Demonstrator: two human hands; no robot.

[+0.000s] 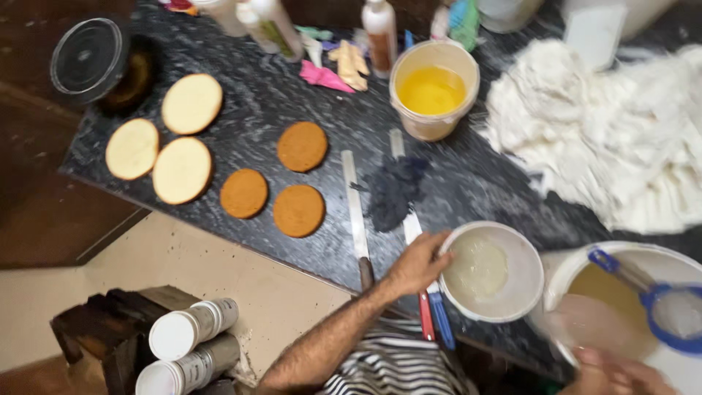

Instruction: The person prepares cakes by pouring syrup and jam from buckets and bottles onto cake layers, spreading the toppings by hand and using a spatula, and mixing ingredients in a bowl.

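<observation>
My left hand (418, 263) reaches from the bottom centre and grips the left rim of a white bowl (528, 272) that holds a pale, cloudy liquid. My right hand (613, 374) is at the bottom right edge, partly cut off and blurred, against the near rim of a large white bucket (563, 274). The bucket holds a brownish liquid, and a blue-rimmed strainer (676, 311) rests over it. Whether the right hand grips anything is unclear.
On the dark stone counter (241, 95) lie three pale cake rounds (181, 170) and three brown ones (298, 211), long spatulas (355, 205), a dark cloth (393, 192), a tub of yellow liquid (433, 91), bottles and a white cloth heap (607, 139). White-capped cans (191, 333) lie below.
</observation>
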